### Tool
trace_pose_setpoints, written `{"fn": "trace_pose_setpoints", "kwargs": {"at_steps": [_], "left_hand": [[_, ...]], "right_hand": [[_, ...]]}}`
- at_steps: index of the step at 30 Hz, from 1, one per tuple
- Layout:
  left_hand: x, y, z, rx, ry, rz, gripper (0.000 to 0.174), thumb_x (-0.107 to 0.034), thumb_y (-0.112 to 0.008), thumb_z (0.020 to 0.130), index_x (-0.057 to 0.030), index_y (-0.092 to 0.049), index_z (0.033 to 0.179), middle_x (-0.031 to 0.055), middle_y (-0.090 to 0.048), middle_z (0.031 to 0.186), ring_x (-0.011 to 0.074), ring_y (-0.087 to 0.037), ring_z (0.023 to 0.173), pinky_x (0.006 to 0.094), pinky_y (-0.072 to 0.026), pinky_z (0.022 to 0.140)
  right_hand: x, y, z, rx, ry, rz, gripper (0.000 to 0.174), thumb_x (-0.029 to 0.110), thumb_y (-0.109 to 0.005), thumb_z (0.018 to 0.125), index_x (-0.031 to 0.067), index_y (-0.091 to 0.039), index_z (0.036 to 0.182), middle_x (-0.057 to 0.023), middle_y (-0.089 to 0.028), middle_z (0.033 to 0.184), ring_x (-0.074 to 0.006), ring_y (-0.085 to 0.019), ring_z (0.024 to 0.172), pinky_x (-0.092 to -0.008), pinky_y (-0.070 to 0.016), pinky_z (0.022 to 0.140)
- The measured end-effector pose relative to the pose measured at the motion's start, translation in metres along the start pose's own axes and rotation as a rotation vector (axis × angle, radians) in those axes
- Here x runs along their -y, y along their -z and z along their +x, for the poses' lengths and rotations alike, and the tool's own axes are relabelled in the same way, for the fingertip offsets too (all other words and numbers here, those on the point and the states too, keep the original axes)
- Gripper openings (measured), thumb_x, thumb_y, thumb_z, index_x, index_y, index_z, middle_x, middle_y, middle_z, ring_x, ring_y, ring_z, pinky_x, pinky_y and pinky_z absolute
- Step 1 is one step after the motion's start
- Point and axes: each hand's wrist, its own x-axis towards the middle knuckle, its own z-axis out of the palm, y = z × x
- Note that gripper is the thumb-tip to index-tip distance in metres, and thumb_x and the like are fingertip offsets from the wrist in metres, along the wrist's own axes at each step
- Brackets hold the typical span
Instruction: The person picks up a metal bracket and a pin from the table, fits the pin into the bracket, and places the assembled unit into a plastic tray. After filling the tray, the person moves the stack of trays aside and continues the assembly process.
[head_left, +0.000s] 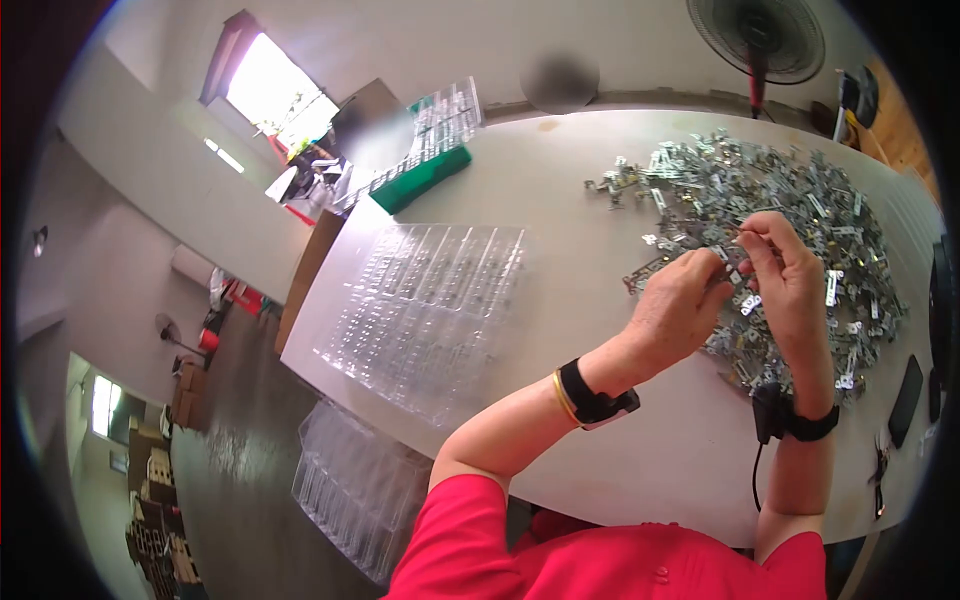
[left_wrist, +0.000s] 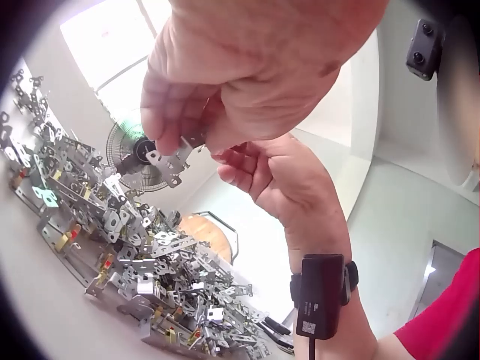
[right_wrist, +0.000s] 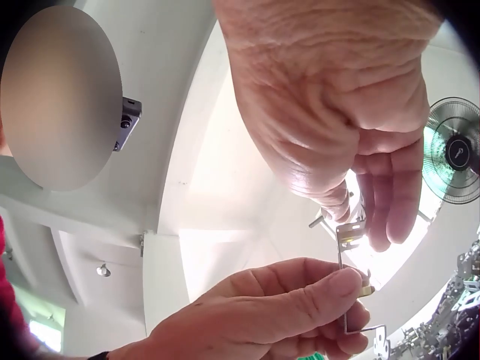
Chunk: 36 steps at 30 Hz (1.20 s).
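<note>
Both hands meet over the right part of the table. The left hand pinches a thin bent metal bracket between thumb and fingers; a small brass-coloured piece shows by its thumb in the right wrist view. The right hand pinches the bracket's upper end, thumb against fingers, its other fingers hanging down. In the left wrist view metal plates stick out below the left fingers. Behind and under the hands spreads a large heap of loose metal brackets.
Clear plastic trays lie on the table left of the arms, with more trays below its edge. A green box stands at the back left. A black phone-like object and pliers lie at the right.
</note>
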Motion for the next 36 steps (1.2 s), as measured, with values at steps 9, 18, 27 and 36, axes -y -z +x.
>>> {"fn": "trace_pose_setpoints", "kwargs": {"at_steps": [9,18,27,36], "left_hand": [[0.002,0.0,0.003,0.0,0.193,-0.249,0.016,-0.008,-0.068,0.092,0.0023,-0.061,0.102,0.0105,-0.065,0.082,0.0151,-0.06,0.072,0.0319,-0.05,0.067],[0.006,0.025,0.005,0.018,0.476,-0.564,0.018,-0.01,-0.064,0.099,0.0036,-0.063,0.11,0.0053,-0.069,0.094,0.0098,-0.065,0.085,0.0263,-0.057,0.078],[0.034,0.133,0.013,-0.195,0.298,0.033,0.017,-0.012,-0.068,0.094,0.0034,-0.069,0.102,0.0039,-0.07,0.084,0.0087,-0.064,0.078,0.0246,-0.052,0.072],[0.103,0.322,-0.044,-0.27,0.499,0.907,0.021,-0.015,-0.072,0.085,0.0039,-0.072,0.094,0.0127,-0.072,0.076,0.0197,-0.071,0.071,0.0329,-0.056,0.067]], "right_hand": [[0.002,-0.004,0.001,-0.06,-0.02,-0.013,0.006,0.011,-0.062,0.101,0.0066,-0.061,0.105,-0.0006,-0.062,0.083,-0.0084,-0.057,0.072,-0.0254,-0.0483,0.065],[0.004,0.0,-0.001,-0.043,0.058,0.067,0.007,0.008,-0.065,0.098,0.0048,-0.059,0.1,-0.0056,-0.06,0.074,-0.0094,-0.056,0.068,-0.0259,-0.048,0.064],[0.016,-0.009,-0.009,0.101,0.019,-0.004,0.003,0.007,-0.06,0.1,0.0039,-0.061,0.1,0.0003,-0.059,0.076,-0.0056,-0.054,0.07,-0.0224,-0.0451,0.065],[0.017,-0.031,-0.022,0.275,-0.034,0.101,0.002,0.004,-0.061,0.099,0.0021,-0.061,0.097,0.0008,-0.058,0.073,-0.0041,-0.052,0.069,-0.0214,-0.044,0.063]]}}
